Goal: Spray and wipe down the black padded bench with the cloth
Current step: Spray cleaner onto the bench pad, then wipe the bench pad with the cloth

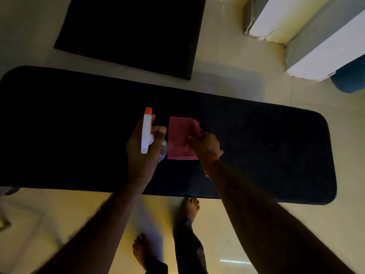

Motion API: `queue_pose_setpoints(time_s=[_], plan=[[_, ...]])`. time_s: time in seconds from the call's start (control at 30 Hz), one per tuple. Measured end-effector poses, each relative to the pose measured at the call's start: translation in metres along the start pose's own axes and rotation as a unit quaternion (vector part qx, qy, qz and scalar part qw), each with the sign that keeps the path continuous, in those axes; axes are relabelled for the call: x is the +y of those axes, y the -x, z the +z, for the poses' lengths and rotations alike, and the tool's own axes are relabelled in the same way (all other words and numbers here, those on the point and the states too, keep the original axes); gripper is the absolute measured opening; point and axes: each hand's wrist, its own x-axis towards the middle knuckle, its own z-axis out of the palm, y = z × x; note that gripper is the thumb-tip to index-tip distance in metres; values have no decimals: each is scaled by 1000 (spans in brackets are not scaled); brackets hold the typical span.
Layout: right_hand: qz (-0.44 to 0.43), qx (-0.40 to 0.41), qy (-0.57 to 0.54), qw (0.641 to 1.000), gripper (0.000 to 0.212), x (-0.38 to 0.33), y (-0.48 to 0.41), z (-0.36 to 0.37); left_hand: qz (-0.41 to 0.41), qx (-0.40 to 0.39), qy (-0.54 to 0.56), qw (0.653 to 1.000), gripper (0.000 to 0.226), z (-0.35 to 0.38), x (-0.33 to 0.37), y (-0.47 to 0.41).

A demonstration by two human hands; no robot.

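The long black padded bench (256, 147) stretches across the middle of the view. A pink cloth (178, 135) lies flat on its centre. My right hand (206, 144) pinches the cloth's right edge, fingers closed on it. Just left of the cloth, my left hand (142, 151) grips a spray bottle (147, 133) with a white head and orange nozzle pointing away from me, a finger at the trigger. The bottle's clear body is mostly hidden behind the hand.
A second black pad (130, 30) lies on the pale tiled floor beyond the bench. White and grey panels (316, 36) lean at the upper right beside a blue object (351, 80). My bare feet (190, 208) stand at the bench's near edge.
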Motion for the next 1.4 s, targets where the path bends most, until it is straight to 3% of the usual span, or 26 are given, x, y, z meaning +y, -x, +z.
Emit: queue_pose_setpoints(time_s=[0.13, 0.23, 0.37, 0.47, 0.6, 0.67, 0.8, 0.9, 1.0, 1.1, 1.17, 1.2, 1.27, 1.4], plan=[[-95, 2, -179, 979, 22, 9, 5, -15, 4, -16, 11, 1000, 41, 25, 4, -14], [-137, 31, -224, 964, 20, 26, 6, -47, -8, -23, 20, 1000, 40, 53, 12, -22], [-119, 69, -294, 946, 19, 66, -2, -98, -12, -74, 33, 997, 52, 103, 22, -17], [-123, 79, -298, 943, 20, 86, 1, -111, -19, -100, 16, 995, 56, 118, 16, -10], [-128, 57, -310, 940, 24, 88, 6, -112, -19, -72, -26, 997, 55, 117, 8, -13], [-124, 59, -316, 939, 20, 93, 14, -112, -29, -103, -39, 993, 61, 116, 1, -10], [-130, 52, -311, 940, 20, 94, 43, -100, -82, -97, -97, 987, 97, 96, -14, 16], [-135, 16, -326, 936, 23, 86, 75, -85, -62, -53, -121, 989, 83, 73, -24, 42], [-163, -33, -320, 933, 31, 68, 109, -62, -161, -100, -45, 981, 66, 51, -32, 56], [-186, -98, -342, 916, 34, 38, 142, -35, -344, -181, 44, 920, 46, 18, -35, 60], [-198, -142, -370, 896, 37, 15, 162, -18, -445, -207, 135, 861, 67, -17, -37, 61], [-205, -157, -379, 889, 40, 4, 169, -9, -453, -209, 167, 850, 76, -34, -41, 61], [-219, -171, -376, 884, 44, -16, 181, 8, -415, -201, 202, 864, 79, -71, -45, 59], [-290, -186, -314, 885, 70, -54, 192, 35, -252, -133, 205, 936, 67, -134, -50, 45]])
